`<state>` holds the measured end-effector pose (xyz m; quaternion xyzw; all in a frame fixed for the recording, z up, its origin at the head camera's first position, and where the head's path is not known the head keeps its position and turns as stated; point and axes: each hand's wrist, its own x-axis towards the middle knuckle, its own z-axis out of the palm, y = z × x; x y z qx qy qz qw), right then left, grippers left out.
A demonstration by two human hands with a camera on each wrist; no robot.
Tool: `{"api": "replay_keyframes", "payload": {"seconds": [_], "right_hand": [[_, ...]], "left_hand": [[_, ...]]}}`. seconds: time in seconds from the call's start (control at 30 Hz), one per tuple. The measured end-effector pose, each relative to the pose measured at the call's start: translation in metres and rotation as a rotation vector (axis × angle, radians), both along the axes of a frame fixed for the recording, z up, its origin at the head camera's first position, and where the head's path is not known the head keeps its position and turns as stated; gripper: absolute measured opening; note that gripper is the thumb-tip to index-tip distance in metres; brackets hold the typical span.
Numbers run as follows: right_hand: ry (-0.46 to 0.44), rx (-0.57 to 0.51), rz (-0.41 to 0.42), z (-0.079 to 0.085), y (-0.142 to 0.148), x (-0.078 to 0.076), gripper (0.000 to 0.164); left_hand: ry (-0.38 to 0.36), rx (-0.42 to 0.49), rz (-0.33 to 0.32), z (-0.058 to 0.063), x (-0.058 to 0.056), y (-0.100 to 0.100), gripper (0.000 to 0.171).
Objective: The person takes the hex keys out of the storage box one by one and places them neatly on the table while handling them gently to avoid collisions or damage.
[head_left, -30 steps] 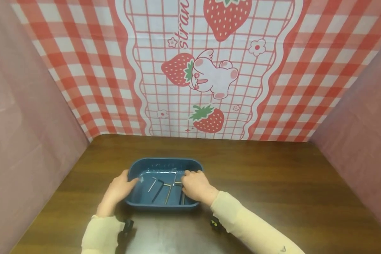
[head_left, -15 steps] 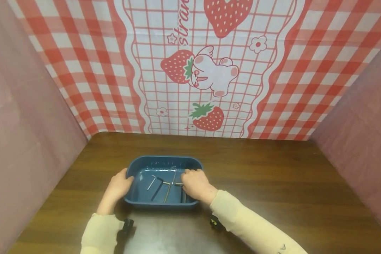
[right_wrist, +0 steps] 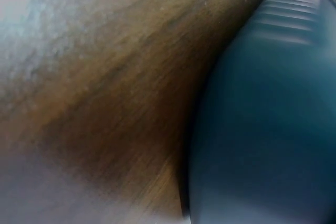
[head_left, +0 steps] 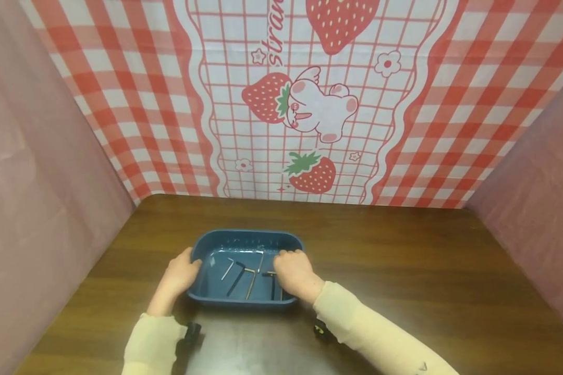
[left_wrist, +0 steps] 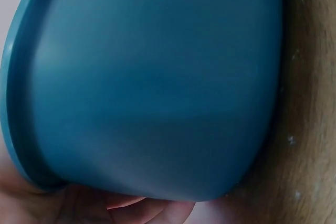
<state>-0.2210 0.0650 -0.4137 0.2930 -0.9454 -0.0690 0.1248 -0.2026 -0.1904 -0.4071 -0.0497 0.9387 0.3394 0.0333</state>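
A blue plastic basin (head_left: 246, 301) stands on the wooden table. My left hand (head_left: 180, 272) grips its left end, thumb at the rim; in the left wrist view, fingers (left_wrist: 142, 212) lie against the basin's outer wall. Across from it, my right hand (head_left: 296, 273) holds the right rim with curled fingers. Several L-shaped hex keys lie loose on the basin's floor: a small silver hex key (head_left: 227, 269), a black hex key (head_left: 235, 280), a brass-coloured hex key (head_left: 251, 284) and others nearer my right hand, which partly covers them.
Wooden tabletop (head_left: 380, 250) surrounds the basin. Behind it hangs a red-and-white checked strawberry cloth (head_left: 309, 120). Pinkish curtains (head_left: 51, 130) flank both sides. Dark wrist-worn devices (head_left: 192, 333) show under both sleeves.
My left thumb has drawn back from inside the basin toward its left rim. A brass-coloured hex key by my right hand has shifted slightly right. The head view has moved a little.
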Motion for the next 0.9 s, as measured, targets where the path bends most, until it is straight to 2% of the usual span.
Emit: {"api": "replay_keyframes", "payload": {"seconds": [0.6, 0.9], "right_hand": [[-0.081, -0.081, -0.038, 0.0012, -0.0024, -0.0018, 0.012], [-0.207, -0.257, -0.024, 0.0066, -0.0006, -0.0024, 0.008]], "left_hand": [[0.0, -0.003, -0.019, -0.0028, -0.0049, -0.002, 0.044], [0.004, 0.007, -0.015, -0.0035, -0.0022, -0.0016, 0.042]]}}
